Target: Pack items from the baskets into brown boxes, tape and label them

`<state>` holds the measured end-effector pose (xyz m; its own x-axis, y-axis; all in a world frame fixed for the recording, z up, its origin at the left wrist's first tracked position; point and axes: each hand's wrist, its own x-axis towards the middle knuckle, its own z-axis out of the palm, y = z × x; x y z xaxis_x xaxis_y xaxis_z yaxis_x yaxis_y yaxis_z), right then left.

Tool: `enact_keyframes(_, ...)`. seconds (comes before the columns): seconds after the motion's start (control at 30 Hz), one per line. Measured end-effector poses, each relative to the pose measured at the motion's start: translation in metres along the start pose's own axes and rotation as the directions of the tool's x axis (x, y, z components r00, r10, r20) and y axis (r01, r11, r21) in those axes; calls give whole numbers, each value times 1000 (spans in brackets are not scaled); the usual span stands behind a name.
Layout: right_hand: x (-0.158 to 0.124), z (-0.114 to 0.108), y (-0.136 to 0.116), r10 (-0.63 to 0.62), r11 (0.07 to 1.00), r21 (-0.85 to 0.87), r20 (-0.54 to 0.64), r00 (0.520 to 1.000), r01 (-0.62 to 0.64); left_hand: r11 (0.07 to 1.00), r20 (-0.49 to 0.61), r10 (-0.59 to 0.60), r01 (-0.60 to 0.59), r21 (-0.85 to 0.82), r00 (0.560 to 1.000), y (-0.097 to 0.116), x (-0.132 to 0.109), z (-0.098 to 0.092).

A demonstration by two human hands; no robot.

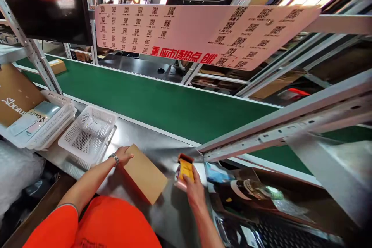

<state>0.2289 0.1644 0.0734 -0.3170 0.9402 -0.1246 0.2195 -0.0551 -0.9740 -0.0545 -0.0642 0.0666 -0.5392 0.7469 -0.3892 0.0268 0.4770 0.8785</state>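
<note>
A closed brown cardboard box [145,171] stands on the metal bench in front of my orange shirt. My left hand [124,156], with a watch at the wrist, grips the box's left end, thumb on its top face; the other fingers are partly hidden behind the edge. To the right of the box, my right hand [193,185] is wrapped round a yellow tape dispenser [186,168] with a dark red top end and what looks like a roll of tape at its left side. The dispenser is held above the bench, apart from the box.
A white plastic basket [91,122] with a paper label inside sits left of the box; another basket [65,113] holds flat packs. Beyond the bench runs a green conveyor belt [151,97]. A metal post [247,139] slants at right, above a keyboard [279,232].
</note>
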Motion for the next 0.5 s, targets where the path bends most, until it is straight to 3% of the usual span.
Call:
enact_keyframes(0.1,-29,4,-29,78,977,202,-23,997,-72,997,19,3,-4,74,1000,6,5,2)
enact_keyframes(0.17,-53,24,-40,109,963,250,-2,994,-105,991,35,6,-10,131,999,11,8,3)
enact_keyframes(0.27,-83,60,-42,137,970,191,82,987,-151,986,43,7,-14,166,999,16,7,4)
enact_keyframes(0.37,-93,77,-35,107,983,134,130,986,-125,989,19,-4,1,147,1000,21,5,2)
enact_keyframes(0.5,-87,70,-26,116,980,141,188,975,-144,993,-121,13,1,116,993,34,0,3)
